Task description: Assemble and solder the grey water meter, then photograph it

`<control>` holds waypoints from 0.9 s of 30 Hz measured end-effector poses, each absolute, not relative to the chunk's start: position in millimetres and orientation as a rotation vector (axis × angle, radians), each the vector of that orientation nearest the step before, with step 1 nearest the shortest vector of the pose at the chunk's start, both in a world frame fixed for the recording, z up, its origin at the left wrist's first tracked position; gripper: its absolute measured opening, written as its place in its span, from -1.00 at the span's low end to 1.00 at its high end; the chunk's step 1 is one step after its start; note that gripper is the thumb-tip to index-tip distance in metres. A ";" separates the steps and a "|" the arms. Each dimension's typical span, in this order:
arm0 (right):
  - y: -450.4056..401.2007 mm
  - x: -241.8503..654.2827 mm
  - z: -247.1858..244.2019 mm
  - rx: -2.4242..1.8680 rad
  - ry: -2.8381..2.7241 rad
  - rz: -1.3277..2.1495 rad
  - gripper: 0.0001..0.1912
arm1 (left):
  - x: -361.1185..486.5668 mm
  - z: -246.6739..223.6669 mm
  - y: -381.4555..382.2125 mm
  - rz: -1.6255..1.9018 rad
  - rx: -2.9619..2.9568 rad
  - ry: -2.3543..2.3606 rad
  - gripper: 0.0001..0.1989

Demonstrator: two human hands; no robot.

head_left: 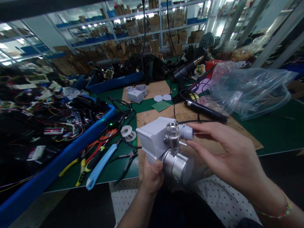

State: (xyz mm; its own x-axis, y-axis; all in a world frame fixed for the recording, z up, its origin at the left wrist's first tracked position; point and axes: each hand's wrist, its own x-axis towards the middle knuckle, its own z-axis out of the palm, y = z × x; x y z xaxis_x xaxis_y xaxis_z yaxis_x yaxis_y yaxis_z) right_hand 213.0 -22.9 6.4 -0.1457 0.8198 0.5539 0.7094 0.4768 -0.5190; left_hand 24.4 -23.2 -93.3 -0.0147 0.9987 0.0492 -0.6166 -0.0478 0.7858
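Observation:
A light-grey plastic housing (153, 134) with silver metal fittings is held up over the front edge of the workbench. My left hand (152, 175) grips it from below, thumb against its lower side. A threaded metal pipe fitting (174, 139) stands upright on its right side, above a round metal cylinder (180, 166). A grey ribbed cap (187, 132) sticks out to the right behind the pipe. Thumb and index finger of my right hand (225, 152) close around the end of this cap; the far fingertips are partly hidden.
Pliers (82, 167), a light-blue-handled tool (102, 167) and a solder spool (128, 133) lie left. A blue bin (71, 158) holds wired parts. Behind are another grey housing (137, 94), a green circuit board (161, 105), a black cylindrical tool (206, 111), a heat gun (187, 71) and plastic bags (256, 85).

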 end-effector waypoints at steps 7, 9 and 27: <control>-20.9 217.4 2.0 -1.210 -1.960 0.101 -0.64 | 24.1 -92.6 -20.7 1.477 0.714 0.699 -0.32; -18.8 220.6 0.8 -1.147 -2.020 0.065 -0.61 | 22.7 -94.3 -20.7 1.460 0.719 0.694 -0.32; -11.7 254.9 -4.1 -0.860 -2.352 -0.202 -0.57 | 19.6 -100.8 -21.9 1.432 0.811 0.624 -0.30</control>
